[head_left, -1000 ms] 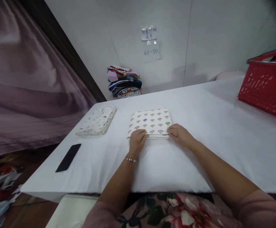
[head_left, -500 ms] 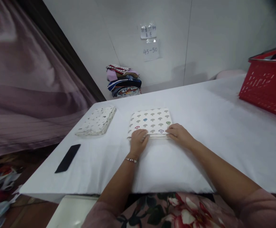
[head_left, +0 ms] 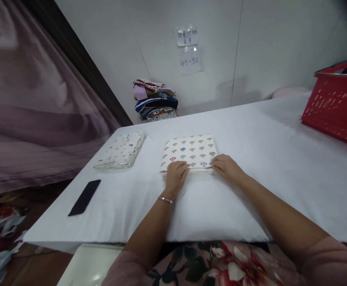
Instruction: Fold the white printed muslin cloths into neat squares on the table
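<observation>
A white folded cloth (head_left: 188, 151) printed with grey and a few coloured mushrooms lies on the table in front of me. My left hand (head_left: 177, 174) is closed at its near edge, left of the middle, with fingertips over the top layer. At the near right corner my right hand (head_left: 225, 167) pinches the same edge between thumb and fingers. The thumb of my left hand is partly hidden. Off to the left rests a second folded cloth (head_left: 121, 151), white with small dark prints, touched by neither hand.
A white-covered table (head_left: 265, 159) spans the view. On it are a dark flat strip (head_left: 84, 198) at the left and a red basket (head_left: 337, 103) at the right. Behind its far edge a stack of folded fabrics (head_left: 155, 101) stands against the wall. A pinkish curtain (head_left: 42, 99) hangs at left.
My left hand has slid slightly to the right along the near edge of the cloth. My right hand stays at the corner, and the cloth looks almost unchanged.
</observation>
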The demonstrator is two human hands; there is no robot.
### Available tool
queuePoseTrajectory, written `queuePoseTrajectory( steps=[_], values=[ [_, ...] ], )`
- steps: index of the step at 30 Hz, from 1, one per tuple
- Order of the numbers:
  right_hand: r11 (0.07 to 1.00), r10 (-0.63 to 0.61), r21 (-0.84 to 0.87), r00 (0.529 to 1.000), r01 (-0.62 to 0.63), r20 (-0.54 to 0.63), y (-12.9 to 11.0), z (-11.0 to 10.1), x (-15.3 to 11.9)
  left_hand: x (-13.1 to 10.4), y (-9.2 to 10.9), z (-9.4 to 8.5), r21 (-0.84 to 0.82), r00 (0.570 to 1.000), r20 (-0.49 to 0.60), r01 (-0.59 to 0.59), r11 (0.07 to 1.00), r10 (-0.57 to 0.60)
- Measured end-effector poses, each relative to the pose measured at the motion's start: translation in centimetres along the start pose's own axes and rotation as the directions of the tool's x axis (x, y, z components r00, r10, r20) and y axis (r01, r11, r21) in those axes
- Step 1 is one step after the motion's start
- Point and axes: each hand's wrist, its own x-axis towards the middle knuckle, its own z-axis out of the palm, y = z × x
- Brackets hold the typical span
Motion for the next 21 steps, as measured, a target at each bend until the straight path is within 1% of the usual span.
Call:
queuePoseTrajectory(
  steps=[7, 11, 14, 18, 21],
  values=[
    [1.000, -0.022, 0.001, 0.999, 0.022, 0.025, -0.30, -0.06, -0.11, 0.01, 0.04, -0.01, -0.047, 0.999, -0.050, 0.000, 0.999, -0.003],
    [1.000, -0.022, -0.011, 0.999, 0.023, 0.044, -0.47, 0.03, -0.02, -0.07, 0.21, -0.13, -0.021, 1.000, -0.020, -0.001, 1.000, 0.000],
    [0.998, -0.042, -0.043, 0.999, 0.043, 0.023, -0.38, 0.27, 0.04, -0.07, 0.24, -0.14, 0.012, 1.000, -0.003, -0.020, 1.000, 0.020],
    [0.994, -0.060, -0.088, 0.998, 0.059, -0.008, -0.28, 0.69, 0.08, 0.07, 0.12, 0.04, 0.046, 0.999, -0.008, -0.044, 0.998, 0.045],
    [0.991, -0.058, -0.121, 0.997, 0.051, -0.059, -0.46, 0.82, 0.20, 0.20, 0.07, 0.19, 0.062, 0.999, -0.016, -0.047, 0.997, 0.048]
  ],
)
